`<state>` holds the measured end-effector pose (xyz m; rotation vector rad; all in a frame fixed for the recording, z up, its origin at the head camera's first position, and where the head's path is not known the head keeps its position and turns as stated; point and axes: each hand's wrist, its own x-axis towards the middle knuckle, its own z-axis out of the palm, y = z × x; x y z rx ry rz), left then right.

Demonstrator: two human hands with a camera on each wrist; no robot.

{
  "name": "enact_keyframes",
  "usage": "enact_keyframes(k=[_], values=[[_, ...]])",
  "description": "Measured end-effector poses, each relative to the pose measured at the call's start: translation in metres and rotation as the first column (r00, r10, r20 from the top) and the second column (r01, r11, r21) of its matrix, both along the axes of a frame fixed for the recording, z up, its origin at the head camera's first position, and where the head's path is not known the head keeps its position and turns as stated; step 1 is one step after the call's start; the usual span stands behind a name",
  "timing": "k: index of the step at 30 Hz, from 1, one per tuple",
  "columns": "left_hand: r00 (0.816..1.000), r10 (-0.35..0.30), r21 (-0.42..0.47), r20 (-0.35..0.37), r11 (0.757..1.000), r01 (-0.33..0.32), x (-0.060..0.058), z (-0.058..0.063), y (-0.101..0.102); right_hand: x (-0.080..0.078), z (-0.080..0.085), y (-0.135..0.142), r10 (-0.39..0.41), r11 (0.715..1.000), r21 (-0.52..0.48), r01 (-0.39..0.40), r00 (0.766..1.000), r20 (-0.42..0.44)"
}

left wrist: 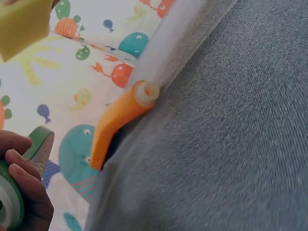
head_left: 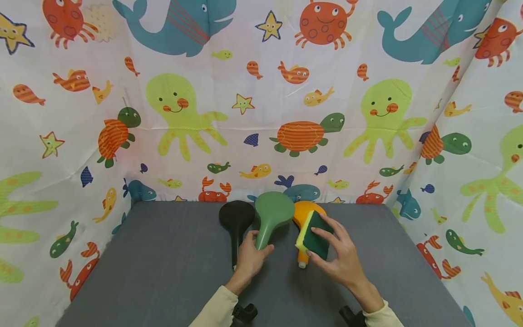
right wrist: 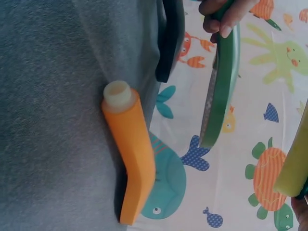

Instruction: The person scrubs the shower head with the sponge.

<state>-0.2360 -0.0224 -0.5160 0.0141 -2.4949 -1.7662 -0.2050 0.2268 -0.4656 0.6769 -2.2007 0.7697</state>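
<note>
In pale sleeves [head_left: 216, 309], I reach in from the near side of the desk [head_left: 163, 272]. My left hand [head_left: 248, 259] is a little left of the middle between the desk's side edges, pointing toward the far edge, thumb to the right and fingers curled in a grip. My right hand [head_left: 342, 255] is nearer the right edge, slanting leftward, its back partly up, thumb lowest and spread fingers bent in a pinch. Both are raised off the desk, well apart.
</note>
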Motion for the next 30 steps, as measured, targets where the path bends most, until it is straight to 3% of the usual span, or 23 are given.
enact_keyframes(k=[16,30], values=[[0.992,-0.098,-0.058,-0.082,0.994,0.093,0.019,0.025,-0.026,-0.006,0.013,-0.022,0.076,0.997,0.014,-0.075,0.996,-0.050],[0.983,-0.167,-0.074,-0.071,0.984,0.162,0.036,0.045,-0.035,-0.010,0.015,-0.046,0.089,0.995,0.054,-0.085,0.992,-0.087]])
